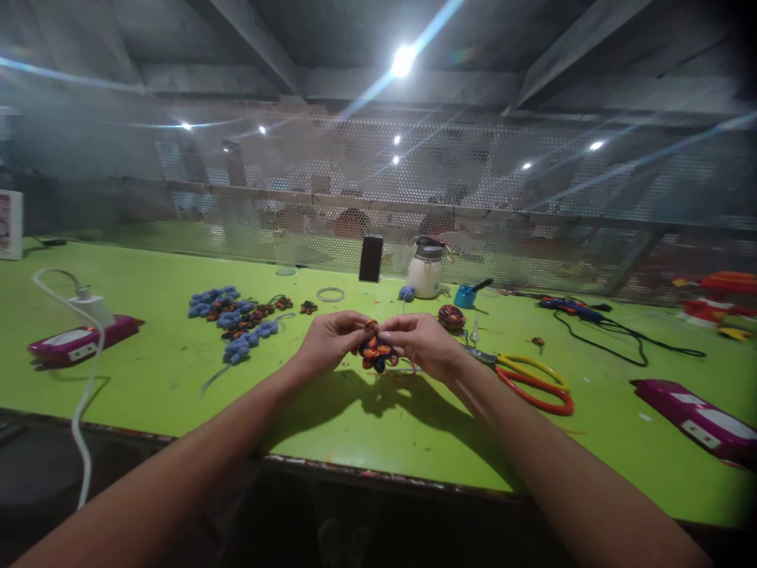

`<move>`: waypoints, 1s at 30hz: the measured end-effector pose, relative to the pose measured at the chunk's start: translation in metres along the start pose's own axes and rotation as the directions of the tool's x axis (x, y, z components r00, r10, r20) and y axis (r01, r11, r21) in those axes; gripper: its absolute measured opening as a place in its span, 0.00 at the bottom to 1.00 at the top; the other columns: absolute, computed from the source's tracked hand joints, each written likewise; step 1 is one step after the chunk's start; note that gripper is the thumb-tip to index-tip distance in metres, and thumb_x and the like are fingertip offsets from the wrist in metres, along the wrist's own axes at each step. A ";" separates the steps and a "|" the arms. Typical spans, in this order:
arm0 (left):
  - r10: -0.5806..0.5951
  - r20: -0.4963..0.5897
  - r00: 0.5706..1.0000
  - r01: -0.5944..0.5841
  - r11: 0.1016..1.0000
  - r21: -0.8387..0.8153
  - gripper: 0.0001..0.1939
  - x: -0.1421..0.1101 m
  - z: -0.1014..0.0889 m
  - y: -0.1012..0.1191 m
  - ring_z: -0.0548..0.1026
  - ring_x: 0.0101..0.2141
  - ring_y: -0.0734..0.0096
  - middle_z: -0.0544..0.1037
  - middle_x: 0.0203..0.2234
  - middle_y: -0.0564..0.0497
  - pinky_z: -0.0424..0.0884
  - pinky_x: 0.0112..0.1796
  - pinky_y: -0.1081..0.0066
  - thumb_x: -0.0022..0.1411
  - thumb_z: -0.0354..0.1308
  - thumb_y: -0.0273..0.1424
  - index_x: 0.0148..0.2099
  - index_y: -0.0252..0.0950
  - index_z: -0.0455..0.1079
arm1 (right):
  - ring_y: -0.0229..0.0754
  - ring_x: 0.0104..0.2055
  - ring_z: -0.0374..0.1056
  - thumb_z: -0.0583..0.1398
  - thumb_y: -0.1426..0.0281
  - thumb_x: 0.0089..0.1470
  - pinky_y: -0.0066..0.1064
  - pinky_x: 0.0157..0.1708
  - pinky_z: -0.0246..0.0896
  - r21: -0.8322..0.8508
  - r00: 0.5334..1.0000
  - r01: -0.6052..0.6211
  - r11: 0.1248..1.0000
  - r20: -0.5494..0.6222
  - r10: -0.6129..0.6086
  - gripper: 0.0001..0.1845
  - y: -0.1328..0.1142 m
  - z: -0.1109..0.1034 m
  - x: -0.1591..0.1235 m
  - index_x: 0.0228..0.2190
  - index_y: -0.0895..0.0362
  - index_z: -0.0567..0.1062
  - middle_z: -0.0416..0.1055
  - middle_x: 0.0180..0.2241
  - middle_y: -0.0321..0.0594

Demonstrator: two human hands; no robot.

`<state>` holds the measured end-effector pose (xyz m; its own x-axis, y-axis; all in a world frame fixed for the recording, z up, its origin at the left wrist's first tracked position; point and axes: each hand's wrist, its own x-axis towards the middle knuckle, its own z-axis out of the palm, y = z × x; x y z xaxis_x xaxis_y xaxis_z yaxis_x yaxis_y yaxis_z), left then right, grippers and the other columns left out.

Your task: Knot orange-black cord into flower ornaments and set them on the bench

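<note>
Between my two hands, above the green table, is a crocheted flower piece (377,355) in dark purple and orange yarn. My left hand (331,339) pinches its upper left edge, and my right hand (423,338) pinches its upper right edge. A thin strand of yarn trails off the piece below my right fingers. Close to my right hand lie a dark red ball of yarn (452,317) and large scissors (532,380) with red and yellow handles. Left of my hands rests a heap of blue and orange crocheted flowers (233,315).
On the green table (177,426) stand a phone (371,259), a lidded jar (424,272) and a blue pot (465,296). Purple power strips lie at the left (88,341) and right (698,416). A black cable (632,335) curls at the right. Behind is a perforated metal screen (331,173).
</note>
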<state>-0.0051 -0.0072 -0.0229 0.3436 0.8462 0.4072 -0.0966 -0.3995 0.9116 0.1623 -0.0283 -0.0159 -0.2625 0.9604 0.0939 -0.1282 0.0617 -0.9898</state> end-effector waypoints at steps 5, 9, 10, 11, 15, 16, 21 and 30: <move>0.000 0.029 1.000 0.002 0.997 -0.078 0.08 0.000 -0.001 -0.001 0.69 0.22 0.76 0.75 0.20 0.51 0.65 0.26 0.74 0.46 0.64 0.29 0.30 0.30 0.74 | 0.34 0.20 0.65 0.63 0.69 0.40 0.27 0.21 0.60 -0.238 0.988 0.143 0.961 -0.028 -0.154 0.09 0.003 0.002 0.002 0.26 0.62 0.73 0.71 0.21 0.38; -0.079 0.078 0.994 0.095 0.969 -0.227 0.09 0.001 -0.001 -0.006 0.72 0.27 0.73 0.75 0.24 0.50 0.67 0.32 0.71 0.47 0.64 0.30 0.31 0.30 0.72 | 0.34 0.22 0.61 0.59 0.71 0.44 0.27 0.23 0.57 -0.653 0.882 0.353 0.670 -0.007 -0.472 0.04 0.006 0.007 0.003 0.25 0.60 0.70 0.67 0.21 0.36; -0.101 0.087 0.991 0.120 0.958 -0.260 0.10 0.002 -0.001 -0.007 0.71 0.27 0.73 0.75 0.25 0.50 0.67 0.32 0.71 0.47 0.64 0.30 0.32 0.30 0.71 | 0.33 0.22 0.60 0.58 0.72 0.45 0.26 0.23 0.55 -0.736 0.838 0.385 0.557 0.025 -0.545 0.03 0.007 0.008 0.003 0.24 0.60 0.69 0.66 0.22 0.36; -0.119 0.094 0.988 0.141 0.948 -0.287 0.10 0.002 0.000 -0.008 0.71 0.27 0.74 0.74 0.25 0.51 0.66 0.32 0.71 0.47 0.64 0.30 0.31 0.30 0.71 | 0.33 0.22 0.59 0.58 0.73 0.45 0.26 0.23 0.54 -0.800 0.797 0.399 0.448 0.061 -0.601 0.02 0.008 0.009 0.003 0.23 0.59 0.68 0.65 0.22 0.35; -0.110 0.114 0.987 0.137 0.956 -0.258 0.11 0.001 0.003 -0.009 0.68 0.25 0.77 0.71 0.23 0.53 0.64 0.29 0.74 0.47 0.64 0.32 0.30 0.31 0.68 | 0.32 0.22 0.55 0.56 0.75 0.45 0.26 0.24 0.50 -0.913 0.711 0.372 0.169 0.163 -0.684 0.02 0.008 0.011 0.001 0.23 0.58 0.66 0.61 0.24 0.35; -0.090 0.115 0.989 0.114 0.969 -0.220 0.11 0.001 0.004 -0.009 0.67 0.24 0.78 0.70 0.22 0.54 0.63 0.27 0.75 0.47 0.64 0.32 0.29 0.31 0.67 | 0.32 0.22 0.55 0.56 0.75 0.44 0.26 0.24 0.50 -0.922 0.707 0.358 0.147 0.164 -0.687 0.02 0.008 0.011 0.001 0.23 0.58 0.65 0.61 0.25 0.35; -0.054 0.126 0.991 0.067 0.992 -0.104 0.12 0.001 0.003 -0.008 0.65 0.22 0.79 0.69 0.19 0.55 0.62 0.25 0.75 0.48 0.63 0.33 0.27 0.31 0.65 | 0.32 0.21 0.55 0.56 0.76 0.41 0.25 0.23 0.50 -0.909 0.742 0.335 0.248 0.092 -0.664 0.02 0.005 0.012 -0.001 0.21 0.59 0.66 0.61 0.22 0.34; -0.131 0.159 0.979 0.146 0.985 -0.089 0.10 0.003 -0.002 -0.012 0.67 0.24 0.77 0.72 0.21 0.53 0.62 0.28 0.74 0.46 0.65 0.30 0.28 0.30 0.68 | 0.33 0.17 0.58 0.56 0.75 0.38 0.24 0.19 0.52 -0.715 0.909 0.227 0.662 -0.088 -0.407 0.05 0.003 0.003 0.003 0.22 0.61 0.72 0.66 0.16 0.35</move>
<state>-0.0046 0.0004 -0.0324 0.4976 0.8243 0.2702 -0.1282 -0.2382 0.9627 0.1582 -0.0262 -0.0181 -0.1026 0.8719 0.4788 0.5391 0.4532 -0.7099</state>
